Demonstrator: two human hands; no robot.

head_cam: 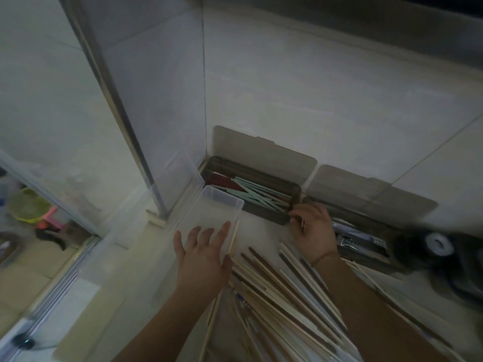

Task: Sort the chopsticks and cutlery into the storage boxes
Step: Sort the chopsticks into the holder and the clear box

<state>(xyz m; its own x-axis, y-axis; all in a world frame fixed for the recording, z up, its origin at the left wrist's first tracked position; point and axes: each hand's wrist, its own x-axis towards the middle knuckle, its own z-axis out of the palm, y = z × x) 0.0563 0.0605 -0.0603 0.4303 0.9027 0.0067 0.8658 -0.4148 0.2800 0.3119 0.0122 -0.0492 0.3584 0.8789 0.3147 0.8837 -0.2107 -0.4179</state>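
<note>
Chopsticks [277, 291] lie piled; left grip [203, 254] splayed open, right grip [312, 228] pinching brown box [266, 215].

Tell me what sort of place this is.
Probably a home kitchen counter corner: tiled walls, a pile of loose chopsticks on the pale worktop, and open brown storage boxes holding more chopsticks against the wall.

My right hand [312, 231] covers whatever its fingers pinch; I can't make it out. The chopstick pile [282, 304] runs off the bottom edge. At the counter's right edge, a dark object [441, 246] is too blurred to name.
</note>
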